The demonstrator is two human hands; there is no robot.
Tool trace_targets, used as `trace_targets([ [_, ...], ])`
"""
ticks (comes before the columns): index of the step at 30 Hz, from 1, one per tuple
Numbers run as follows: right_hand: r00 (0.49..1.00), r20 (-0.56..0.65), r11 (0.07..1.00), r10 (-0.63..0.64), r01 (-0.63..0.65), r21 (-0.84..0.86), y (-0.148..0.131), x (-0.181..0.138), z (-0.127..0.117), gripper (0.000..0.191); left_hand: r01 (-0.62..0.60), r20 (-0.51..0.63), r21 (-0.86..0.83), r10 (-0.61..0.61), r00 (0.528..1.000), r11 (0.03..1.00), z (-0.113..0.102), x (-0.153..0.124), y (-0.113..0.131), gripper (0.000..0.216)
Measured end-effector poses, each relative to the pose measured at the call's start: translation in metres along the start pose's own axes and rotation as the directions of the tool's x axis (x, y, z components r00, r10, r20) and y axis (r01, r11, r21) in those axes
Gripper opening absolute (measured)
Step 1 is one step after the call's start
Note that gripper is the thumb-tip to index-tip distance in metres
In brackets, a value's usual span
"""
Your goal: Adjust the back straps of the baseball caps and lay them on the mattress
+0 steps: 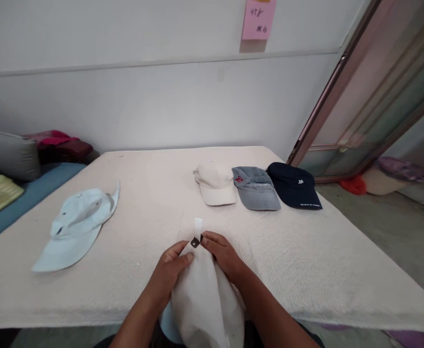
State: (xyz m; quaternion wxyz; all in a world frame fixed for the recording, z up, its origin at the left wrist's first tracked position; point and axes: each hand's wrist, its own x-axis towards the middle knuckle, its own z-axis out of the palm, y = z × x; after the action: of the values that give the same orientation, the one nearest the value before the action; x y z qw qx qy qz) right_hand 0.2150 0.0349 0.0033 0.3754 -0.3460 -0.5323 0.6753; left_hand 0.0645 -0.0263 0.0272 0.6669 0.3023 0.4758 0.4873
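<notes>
Both hands hold a cream cap (201,299) at the near edge of the table. Its light blue brim (170,323) shows below on the left. My left hand (174,266) pinches the fabric beside a small dark metal buckle (195,242), thumb on top. Gripping the other side of the strap opening, my right hand (222,251) has its fingertips close to the buckle. A white strap end or tag (198,226) sticks up between the fingers. The cap's lower part runs out of the frame.
A pale blue cap (81,220) lies on the cream-covered table (154,188) at left. Toward the back right sit a beige cap (215,183), a grey cap (256,188) and a navy cap (294,186). A white wall (161,106) stands behind.
</notes>
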Motion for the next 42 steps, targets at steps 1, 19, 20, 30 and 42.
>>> trace_targets([
  [1, 0.999, 0.025, 0.998, 0.037, -0.038, 0.042, 0.001, 0.0, 0.0, 0.024, 0.004, 0.006, -0.015, -0.004, 1.0, 1.0, 0.0, 0.0, 0.0, 0.025],
  [19, 0.967, -0.205, 0.874, 0.151, -0.033, 0.484, 0.01, 0.013, -0.01, 0.017, -0.118, -0.186, -0.313, 0.061, 0.981, 0.942, -0.021, -0.003, 0.015, 0.031],
  [20, 0.96, -0.229, 0.841, 0.16, -0.011, 0.541, 0.01, 0.014, -0.011, 0.017, -0.124, -0.216, -0.323, 0.054, 0.975, 0.938, -0.022, -0.003, 0.016, 0.032],
  [30, 0.952, 0.204, 0.819, 0.226, -0.299, 0.489, 0.006, -0.004, -0.014, 0.039, -0.094, -0.261, -0.548, -0.063, 0.963, 0.831, -0.055, 0.001, 0.038, 0.021],
  [42, 0.999, 0.001, 0.796, 0.054, -0.044, 0.604, 0.01, 0.006, -0.013, 0.034, -0.014, -0.175, -0.499, -0.085, 0.981, 0.866, -0.049, 0.017, 0.03, 0.023],
])
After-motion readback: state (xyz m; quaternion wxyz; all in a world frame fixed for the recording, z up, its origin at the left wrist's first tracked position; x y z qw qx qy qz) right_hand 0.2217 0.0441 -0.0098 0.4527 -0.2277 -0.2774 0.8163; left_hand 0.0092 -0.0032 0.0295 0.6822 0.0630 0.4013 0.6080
